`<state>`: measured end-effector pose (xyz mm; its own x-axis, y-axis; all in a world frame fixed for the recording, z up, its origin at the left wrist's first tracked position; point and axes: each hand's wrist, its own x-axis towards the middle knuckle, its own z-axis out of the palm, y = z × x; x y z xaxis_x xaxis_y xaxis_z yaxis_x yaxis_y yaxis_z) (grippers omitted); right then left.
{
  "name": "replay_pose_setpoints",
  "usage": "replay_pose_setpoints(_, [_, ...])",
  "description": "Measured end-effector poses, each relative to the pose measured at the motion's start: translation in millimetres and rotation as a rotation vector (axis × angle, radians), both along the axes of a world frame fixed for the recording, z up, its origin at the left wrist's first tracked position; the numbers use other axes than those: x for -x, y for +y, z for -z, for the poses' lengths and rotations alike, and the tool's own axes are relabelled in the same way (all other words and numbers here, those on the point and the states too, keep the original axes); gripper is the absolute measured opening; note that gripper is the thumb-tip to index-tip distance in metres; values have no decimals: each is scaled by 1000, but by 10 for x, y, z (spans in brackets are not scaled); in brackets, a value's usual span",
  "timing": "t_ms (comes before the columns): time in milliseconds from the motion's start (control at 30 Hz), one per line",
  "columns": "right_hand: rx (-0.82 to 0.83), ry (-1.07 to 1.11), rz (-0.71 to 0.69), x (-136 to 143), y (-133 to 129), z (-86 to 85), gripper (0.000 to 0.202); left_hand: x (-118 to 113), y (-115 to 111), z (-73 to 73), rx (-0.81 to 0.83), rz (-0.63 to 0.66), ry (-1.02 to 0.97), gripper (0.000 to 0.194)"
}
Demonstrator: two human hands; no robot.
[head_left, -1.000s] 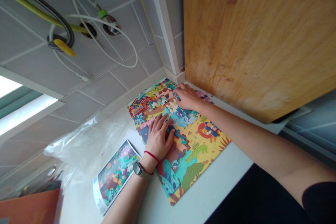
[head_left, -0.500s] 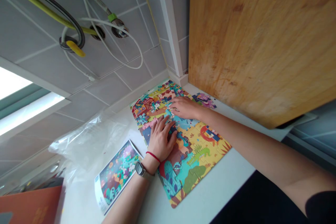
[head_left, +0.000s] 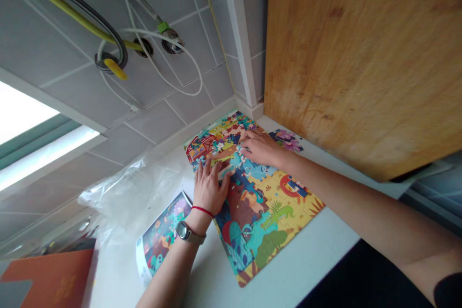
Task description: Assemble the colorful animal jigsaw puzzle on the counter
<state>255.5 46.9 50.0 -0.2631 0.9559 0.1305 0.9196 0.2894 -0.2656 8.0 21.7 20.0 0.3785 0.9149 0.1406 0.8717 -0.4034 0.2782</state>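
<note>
A colourful jigsaw puzzle (head_left: pixel 277 219) of joined animal pieces lies flat on the white surface. My left hand (head_left: pixel 209 190), with a red string and a watch at the wrist, rests on its left edge, fingers spread. Higher up, my right hand (head_left: pixel 263 148) touches the middle of the puzzle, its fingers stretched out and slightly bent. What lies directly under the fingertips is hidden. Beyond the right hand, purple and dark puzzle pieces (head_left: pixel 288 140) sit beside the puzzle's right edge. A printed picture sheet (head_left: pixel 164 231) lies left of the puzzle, partly covered by my left forearm.
A clear plastic bag (head_left: pixel 126 192) is crumpled at the left, near an orange box (head_left: pixel 54 279). Grey tiled wall (head_left: pixel 140 132) with hoses and a white cable (head_left: pixel 201 84) rises behind. A wooden board (head_left: pixel 353 57) stands at the right.
My left hand has shifted left and slightly up, uncovering brown puzzle pieces in the middle. My right hand stays at about the same part of the puzzle. The whole view has moved slightly.
</note>
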Motion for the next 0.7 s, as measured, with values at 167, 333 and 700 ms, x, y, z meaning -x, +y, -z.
replay_pose_setpoints(167, [16,-2,-4,20,-9,11,25,273,182,50,70,-181,109,63])
replay_pose_setpoints(333, [37,9,-13,9,-12,2,24,398,316,15,93,-151,127,59])
replay_pose_setpoints(700, [138,85,147,-77,30,107,52,402,357,-81,69,-97,155,46])
